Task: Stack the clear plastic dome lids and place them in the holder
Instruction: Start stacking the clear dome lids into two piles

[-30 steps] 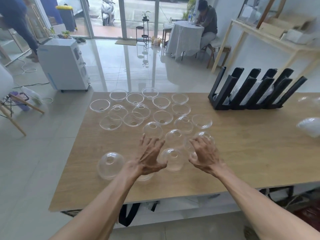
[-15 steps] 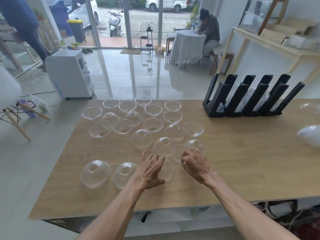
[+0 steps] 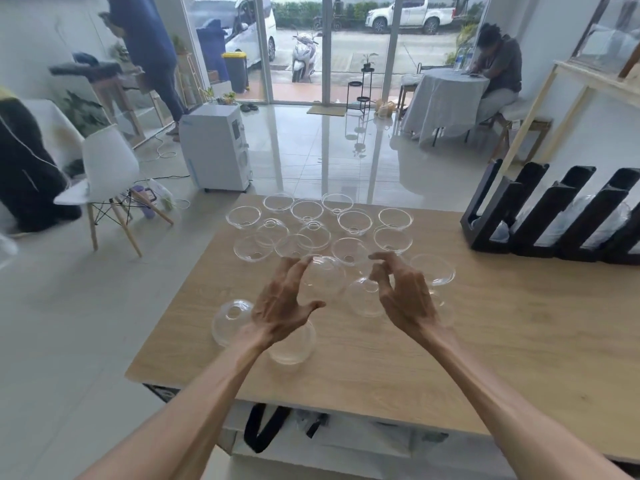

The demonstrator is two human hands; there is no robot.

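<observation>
Two hands: both raised over the middle of the frame, holding nothing.
Left hand [image 3: 281, 304]: fingers loosely spread, fingertips close to a dome lid [image 3: 323, 277] at centre; whether they touch it cannot be told.
Right hand [image 3: 401, 294]: fingers curled but apart, in front of another lid [image 3: 363, 301].
Lids: many clear plastic dome lids spread on the worktop [image 3: 485, 341], most in a cluster [image 3: 318, 225] above the hands, several lying rim up like bowls.
Near lids: one [image 3: 230, 318] left of the left wrist, dome up with its hole showing; one [image 3: 294, 346] partly under that wrist.
Holder [image 3: 554, 216]: black slotted rack at right of frame, on the worktop, well apart from the hands.
Holder contents: something clear in its slots, too blurred to tell.
</observation>
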